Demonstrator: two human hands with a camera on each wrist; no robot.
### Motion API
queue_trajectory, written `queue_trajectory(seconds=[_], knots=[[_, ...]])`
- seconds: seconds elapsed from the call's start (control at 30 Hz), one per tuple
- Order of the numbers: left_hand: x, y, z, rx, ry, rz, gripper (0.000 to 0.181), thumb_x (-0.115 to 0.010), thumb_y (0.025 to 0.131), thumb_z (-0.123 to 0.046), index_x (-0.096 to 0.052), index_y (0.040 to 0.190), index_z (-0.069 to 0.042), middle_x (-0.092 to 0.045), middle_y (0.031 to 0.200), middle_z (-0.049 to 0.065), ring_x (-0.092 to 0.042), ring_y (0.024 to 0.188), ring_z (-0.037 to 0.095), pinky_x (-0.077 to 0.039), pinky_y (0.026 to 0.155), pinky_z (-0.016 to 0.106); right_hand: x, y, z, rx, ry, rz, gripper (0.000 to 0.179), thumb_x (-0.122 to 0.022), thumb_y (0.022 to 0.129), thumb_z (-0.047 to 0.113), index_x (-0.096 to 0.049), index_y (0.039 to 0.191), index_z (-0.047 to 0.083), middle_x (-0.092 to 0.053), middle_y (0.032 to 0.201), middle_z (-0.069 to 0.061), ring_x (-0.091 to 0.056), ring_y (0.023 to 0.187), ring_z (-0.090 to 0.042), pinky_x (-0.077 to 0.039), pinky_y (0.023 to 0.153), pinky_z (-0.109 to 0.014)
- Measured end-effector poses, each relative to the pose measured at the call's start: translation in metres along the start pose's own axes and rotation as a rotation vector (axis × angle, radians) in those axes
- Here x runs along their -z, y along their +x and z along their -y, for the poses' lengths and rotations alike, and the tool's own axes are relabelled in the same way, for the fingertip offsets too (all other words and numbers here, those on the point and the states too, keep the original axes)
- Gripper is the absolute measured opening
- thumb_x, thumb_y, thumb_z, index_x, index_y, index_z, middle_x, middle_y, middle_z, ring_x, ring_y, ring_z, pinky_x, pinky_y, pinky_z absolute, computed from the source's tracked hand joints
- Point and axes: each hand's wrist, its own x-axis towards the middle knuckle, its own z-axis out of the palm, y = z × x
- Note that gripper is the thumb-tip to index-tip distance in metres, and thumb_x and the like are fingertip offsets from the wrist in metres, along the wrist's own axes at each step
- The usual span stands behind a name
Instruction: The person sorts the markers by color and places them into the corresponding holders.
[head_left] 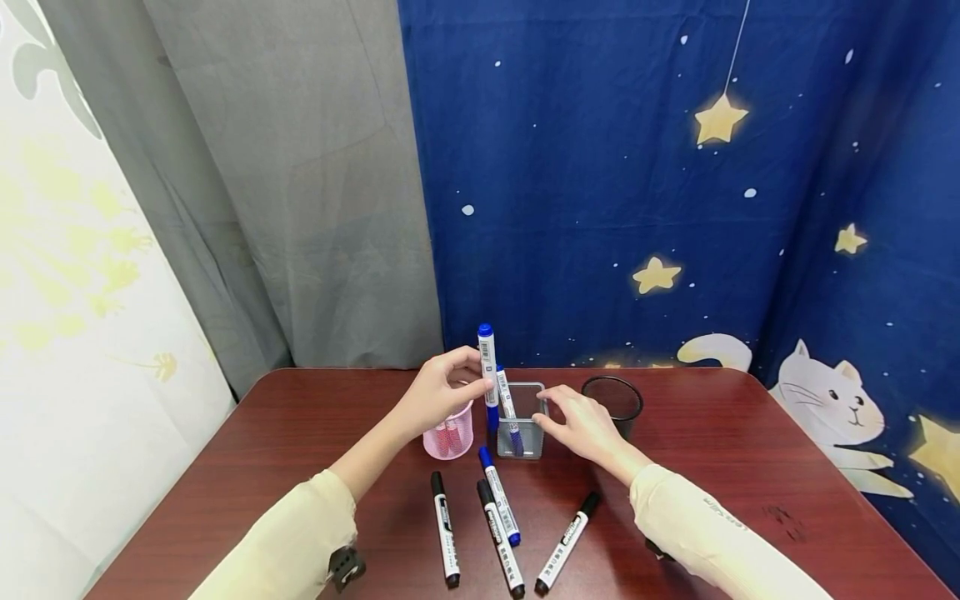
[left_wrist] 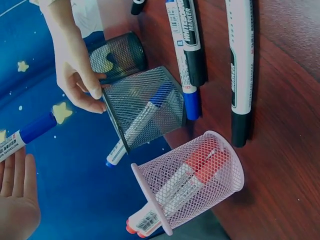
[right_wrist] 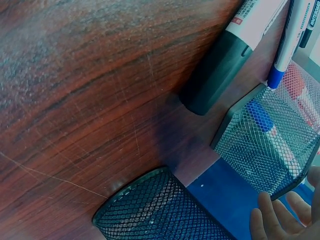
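Observation:
My left hand (head_left: pixel 446 390) pinches a blue whiteboard marker (head_left: pixel 487 354) between thumb and fingers, upright with its lower end beside the left edge of a grey mesh pen holder (head_left: pixel 534 446). Another blue marker (head_left: pixel 507 400) leans inside that holder. My right hand (head_left: pixel 583 421) holds the holder's right rim, thumb and forefinger at the edge; the left wrist view shows this grip too. Beneath the left hand stands a pink mesh pen cup (left_wrist: pixel 210 200) with two red markers (left_wrist: pixel 172 195) in it, partly hidden by the hand in the head view.
A round black mesh cup (left_wrist: pixel 135 50) stands right of the grey holder, partly behind my right hand. Nearer me lie a loose blue marker (head_left: pixel 495 492) and black markers (head_left: pixel 446 529), one crossing beside the blue one. Curtains hang behind the table (head_left: pixel 285 467).

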Motion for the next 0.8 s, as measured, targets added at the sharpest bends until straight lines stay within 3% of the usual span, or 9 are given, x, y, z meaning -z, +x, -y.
queue_trajectory(seconds=[0.23,0.33,0.47,0.57,0.8], knots=[[-0.002,0.012,0.021,0.010,-0.013,-0.033,0.020,-0.064,0.080,-0.008,-0.057,0.098,-0.001,-0.060,0.090,0.008,-0.061,0.078,0.018,-0.048,0.071,0.028,0.000,0.001,0.000,0.000,0.011,0.013,0.035,-0.064,0.079,0.036,-0.061,0.106,0.013,-0.059,0.099,0.001,-0.056,0.072,-0.014,-0.046,0.059,-0.033],[-0.002,0.014,0.011,0.024,-0.015,-0.036,0.020,-0.063,0.081,-0.006,-0.057,0.098,0.002,-0.060,0.091,0.011,-0.061,0.080,0.021,-0.048,0.072,0.029,0.000,0.001,0.000,-0.004,0.012,0.015,0.036,-0.064,0.079,0.036,-0.061,0.106,0.013,-0.059,0.099,0.001,-0.056,0.071,-0.014,-0.046,0.059,-0.033],[-0.004,0.020,0.015,0.041,-0.006,-0.045,0.022,-0.063,0.081,-0.007,-0.056,0.100,0.002,-0.059,0.093,0.013,-0.061,0.081,0.024,-0.048,0.072,0.031,0.000,0.001,0.000,-0.008,0.016,0.020,0.035,-0.063,0.080,0.036,-0.061,0.106,0.013,-0.059,0.099,0.001,-0.057,0.072,-0.015,-0.046,0.059,-0.034],[-0.007,0.027,0.032,0.027,-0.003,-0.058,0.022,-0.064,0.081,-0.010,-0.057,0.099,0.000,-0.059,0.092,0.010,-0.061,0.080,0.020,-0.048,0.070,0.030,0.000,0.001,0.000,-0.011,0.021,0.026,0.034,-0.063,0.080,0.036,-0.061,0.106,0.013,-0.059,0.099,0.001,-0.057,0.073,-0.016,-0.046,0.059,-0.034],[-0.012,0.035,0.043,0.039,0.007,-0.088,0.022,-0.065,0.080,-0.010,-0.057,0.098,0.000,-0.060,0.091,0.009,-0.061,0.080,0.020,-0.048,0.069,0.030,-0.001,0.001,-0.002,-0.020,0.018,0.038,0.035,-0.061,0.081,0.037,-0.060,0.107,0.015,-0.058,0.099,0.002,-0.057,0.071,-0.016,-0.045,0.059,-0.033]])
